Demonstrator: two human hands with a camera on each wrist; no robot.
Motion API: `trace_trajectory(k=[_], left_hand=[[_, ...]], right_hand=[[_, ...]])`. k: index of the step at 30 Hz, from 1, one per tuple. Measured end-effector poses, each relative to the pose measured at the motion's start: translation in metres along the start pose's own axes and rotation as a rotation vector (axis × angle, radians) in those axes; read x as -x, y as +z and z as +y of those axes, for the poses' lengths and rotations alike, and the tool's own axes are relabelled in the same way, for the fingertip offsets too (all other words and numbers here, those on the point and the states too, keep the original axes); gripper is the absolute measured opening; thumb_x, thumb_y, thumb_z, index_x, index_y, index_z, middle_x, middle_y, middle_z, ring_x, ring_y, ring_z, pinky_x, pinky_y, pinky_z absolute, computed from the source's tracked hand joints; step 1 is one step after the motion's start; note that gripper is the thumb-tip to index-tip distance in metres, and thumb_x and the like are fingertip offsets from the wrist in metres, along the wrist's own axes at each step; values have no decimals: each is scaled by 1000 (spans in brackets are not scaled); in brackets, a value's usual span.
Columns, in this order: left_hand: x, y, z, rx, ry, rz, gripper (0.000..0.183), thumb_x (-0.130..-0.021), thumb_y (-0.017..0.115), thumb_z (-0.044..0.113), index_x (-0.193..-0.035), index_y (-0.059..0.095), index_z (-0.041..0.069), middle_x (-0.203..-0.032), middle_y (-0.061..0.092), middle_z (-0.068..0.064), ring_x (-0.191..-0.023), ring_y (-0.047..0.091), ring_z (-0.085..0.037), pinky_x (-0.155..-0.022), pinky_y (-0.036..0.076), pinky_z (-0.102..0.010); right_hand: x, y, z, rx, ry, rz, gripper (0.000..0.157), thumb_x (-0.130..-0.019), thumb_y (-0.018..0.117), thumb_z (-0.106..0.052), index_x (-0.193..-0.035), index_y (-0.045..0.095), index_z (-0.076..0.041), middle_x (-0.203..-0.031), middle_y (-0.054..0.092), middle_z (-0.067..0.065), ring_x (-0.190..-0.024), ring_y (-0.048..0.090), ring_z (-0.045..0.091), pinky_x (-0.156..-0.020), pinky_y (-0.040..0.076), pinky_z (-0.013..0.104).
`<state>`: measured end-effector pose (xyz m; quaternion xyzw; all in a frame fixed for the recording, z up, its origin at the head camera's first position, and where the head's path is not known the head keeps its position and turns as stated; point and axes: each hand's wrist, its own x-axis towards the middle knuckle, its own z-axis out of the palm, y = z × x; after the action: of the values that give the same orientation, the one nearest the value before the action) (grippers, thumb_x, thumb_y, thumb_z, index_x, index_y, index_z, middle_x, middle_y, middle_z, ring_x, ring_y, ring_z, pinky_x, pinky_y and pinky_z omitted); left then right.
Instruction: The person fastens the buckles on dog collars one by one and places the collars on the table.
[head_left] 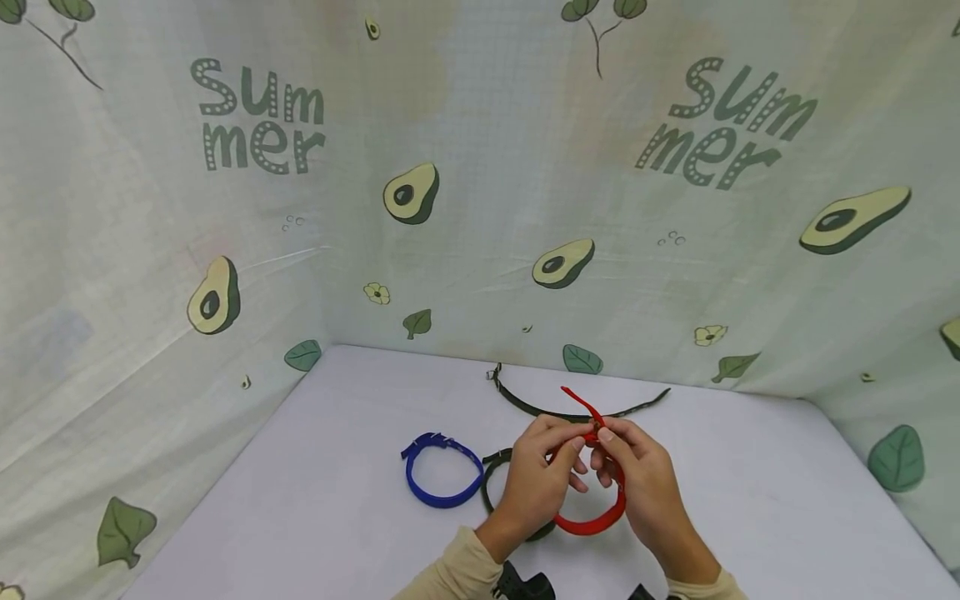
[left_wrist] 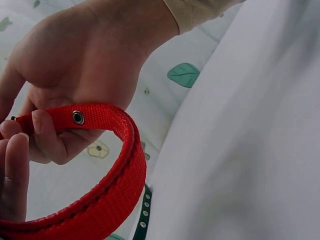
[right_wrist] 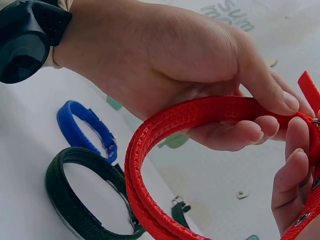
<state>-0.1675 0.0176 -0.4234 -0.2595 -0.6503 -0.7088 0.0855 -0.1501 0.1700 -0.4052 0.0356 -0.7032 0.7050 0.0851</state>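
A red collar [head_left: 596, 523] with metal eyelets is bent into a loop, and its narrow free end points up and away from the hands. My left hand [head_left: 536, 475] pinches the collar near its buckle from the left side. On the right side of the same spot, my right hand [head_left: 648, 475] pinches the strap between thumb and fingers. Fingertips of both hands almost meet there and partly hide the buckle. In the right wrist view the collar [right_wrist: 137, 167] hangs below the left thumb. An eyelet shows on the strap [left_wrist: 97, 116] in the left wrist view.
A blue collar [head_left: 446, 502] lies closed in a loop on the white table [head_left: 315, 483], left of the hands. Beside it, a dark green looped collar [right_wrist: 55, 185] is partly behind my left hand. Farther back lies an unfastened dark collar [head_left: 517, 402], near the patterned cloth wall [head_left: 480, 317].
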Motion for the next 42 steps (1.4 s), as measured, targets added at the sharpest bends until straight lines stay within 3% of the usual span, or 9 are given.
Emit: trace_trajectory(k=[8,14,19,25,31,37,42], left_hand=[[1,3,0,-27,43,-9,26,-102,58,7,-124,70,8,-107,54,-8,-66,60,-7,-55,58,-32],[2,4,-1,-36,50,-3,26,-102,58,5,-123,71,8,-106,54,-6,-64,57,-3,-53,58,-31],[1,2,-1,-29,1,-23,25,-103,56,6,-123,71,10,-105,53,-7,-63,57,-3,-54,58,-32],[-3,-6,1,-1,-95,-37,23,-104,55,11,-120,72,15,-105,54,-6,-63,57,-6,-57,59,-34],[-5,-11,5,-15,-107,-68,21,-105,54,15,-117,72,17,-104,54,-2,-60,57,-7,-58,59,-32],[-7,-11,5,-33,-123,-78,21,-106,52,16,-115,71,19,-102,54,-1,-59,57,-7,-58,59,-31],[-7,-11,5,-30,-130,-75,19,-105,53,16,-114,70,16,-100,54,-8,-59,58,-8,-58,58,-30]], right_hand=[[0,3,1,-53,9,46,29,-104,57,-22,-119,59,3,-78,61,12,-61,54,18,-56,52,26],[0,3,2,-50,-14,37,28,-104,57,-20,-118,59,4,-77,61,12,-61,55,18,-54,51,26],[0,-1,1,-24,-43,3,30,-102,61,-19,-121,58,4,-83,63,14,-65,58,20,-56,52,26],[3,-4,0,106,-159,-77,35,-100,64,-12,-133,58,-2,-91,62,16,-65,60,23,-58,54,29],[2,-6,-2,192,-237,-75,31,-98,66,-11,-128,63,-7,-89,64,14,-66,61,23,-58,55,32],[2,-6,-1,217,-238,-44,27,-97,68,-14,-124,66,-9,-84,66,10,-68,62,24,-59,55,32],[2,-5,0,233,-221,-28,26,-98,68,-16,-123,66,-8,-85,68,8,-69,63,24,-60,57,33]])
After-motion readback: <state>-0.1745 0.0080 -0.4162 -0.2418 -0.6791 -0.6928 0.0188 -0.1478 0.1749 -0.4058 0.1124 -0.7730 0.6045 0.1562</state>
